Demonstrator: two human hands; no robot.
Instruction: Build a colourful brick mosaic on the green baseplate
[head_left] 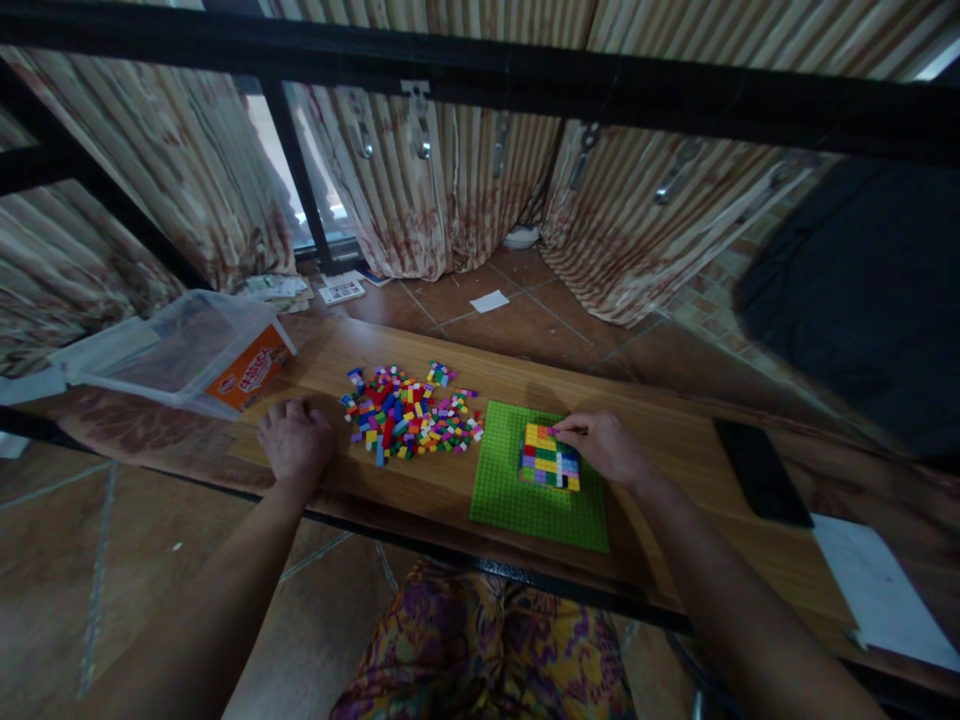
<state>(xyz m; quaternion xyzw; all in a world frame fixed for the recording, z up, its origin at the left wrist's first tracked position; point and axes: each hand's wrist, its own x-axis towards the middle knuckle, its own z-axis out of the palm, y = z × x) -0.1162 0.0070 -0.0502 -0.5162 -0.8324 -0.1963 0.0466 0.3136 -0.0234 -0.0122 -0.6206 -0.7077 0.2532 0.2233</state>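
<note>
My right hand (606, 445) pinches a small purple toy brick (553, 431) at the top edge of a multicoloured brick build (551, 460). This build is a low block of yellow, red, white, blue and green bricks. Beneath it lies a green studded baseplate (499, 500) on the wooden tabletop. My left hand (295, 440) rests on the wood with its fingers curled in, left of a loose pile of small bricks (412, 415). No brick shows in that hand, though its palm side is hidden.
A clear plastic box (180, 350) with an orange label stands at the far left. Toward the right lie a black phone (761, 470) and a white paper sheet (885, 590). A dark metal bar (480, 75) crosses above, before striped curtains (465, 200).
</note>
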